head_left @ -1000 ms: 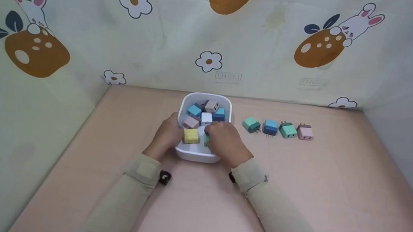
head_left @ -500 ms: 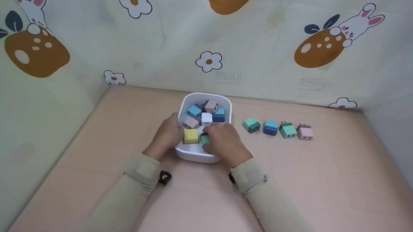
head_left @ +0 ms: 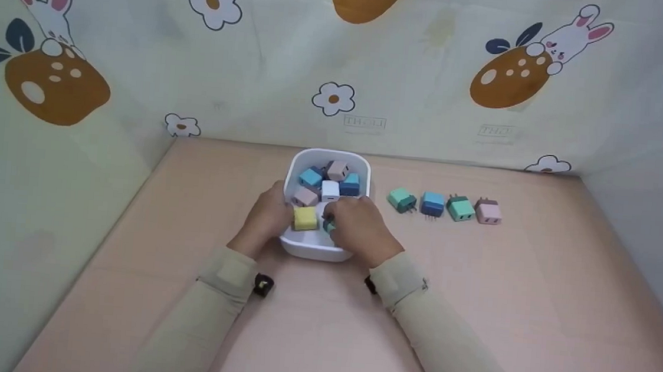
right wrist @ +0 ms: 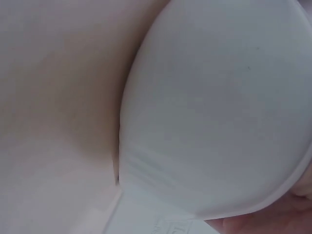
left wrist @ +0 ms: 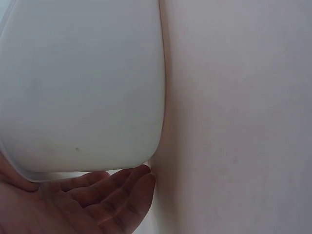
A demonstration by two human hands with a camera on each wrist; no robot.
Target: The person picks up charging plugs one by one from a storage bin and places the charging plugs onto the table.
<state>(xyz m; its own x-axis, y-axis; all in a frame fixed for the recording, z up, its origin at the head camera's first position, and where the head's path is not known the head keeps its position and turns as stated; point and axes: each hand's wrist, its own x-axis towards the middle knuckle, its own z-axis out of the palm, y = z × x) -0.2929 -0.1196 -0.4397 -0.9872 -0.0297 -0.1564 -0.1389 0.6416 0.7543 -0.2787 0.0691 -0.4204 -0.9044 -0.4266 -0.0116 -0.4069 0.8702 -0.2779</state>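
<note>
A white plastic box [head_left: 317,253] holds several two-tone plug chargers in blue, pink, white and yellow. My left hand [head_left: 272,212] grips the box's left side; in the left wrist view, its fingers [left wrist: 122,197] lie along the outer wall and the thumb is at the rim. My right hand [head_left: 364,227] reaches over the right rim and holds a green plug charger [head_left: 329,226] inside the box, mostly hidden by the hand. Left of it sits a yellow charger [head_left: 305,218]. In the right wrist view the box wall [right wrist: 214,112] hides the fingertips.
Right of the box, a row on the table [head_left: 319,339] has a green charger [head_left: 402,200], a blue charger [head_left: 432,204], another green charger [head_left: 461,208] and a pink charger [head_left: 488,211]. A printed curtain [head_left: 270,57] stands behind the table.
The green charger has turned in my right fingers, and its dark end shows differently. My left hand and the box have stayed put; the whole view has shifted slightly.
</note>
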